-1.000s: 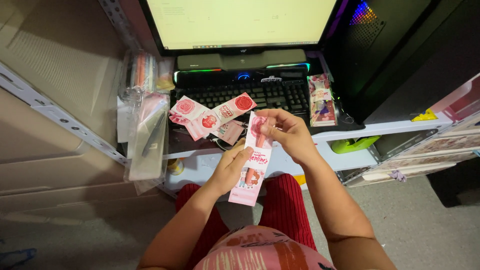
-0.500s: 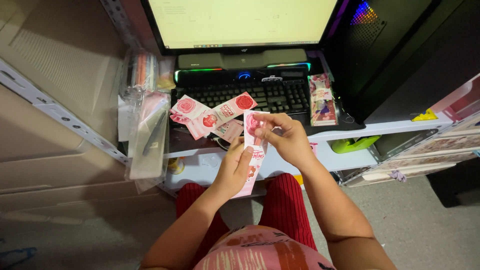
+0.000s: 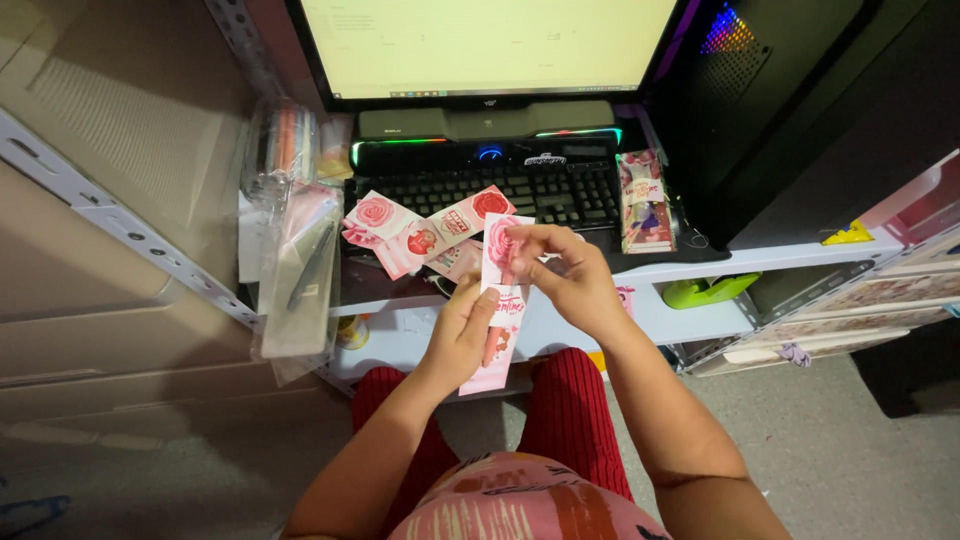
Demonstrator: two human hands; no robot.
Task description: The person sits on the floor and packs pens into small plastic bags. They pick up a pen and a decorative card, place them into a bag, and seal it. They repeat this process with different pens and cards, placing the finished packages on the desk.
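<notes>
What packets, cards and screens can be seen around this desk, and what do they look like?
Pink strip packet: long, narrow, rose picture on top; held by left hand and right hand.
Pink cards: fanned on the keyboard's left end, white and pink with red roses.
Slim packet: right of keyboard, pink and clear.
Monitor: behind, wide, glowing pale yellow.
Clear bags: left, hanging over the desk edge.
</notes>
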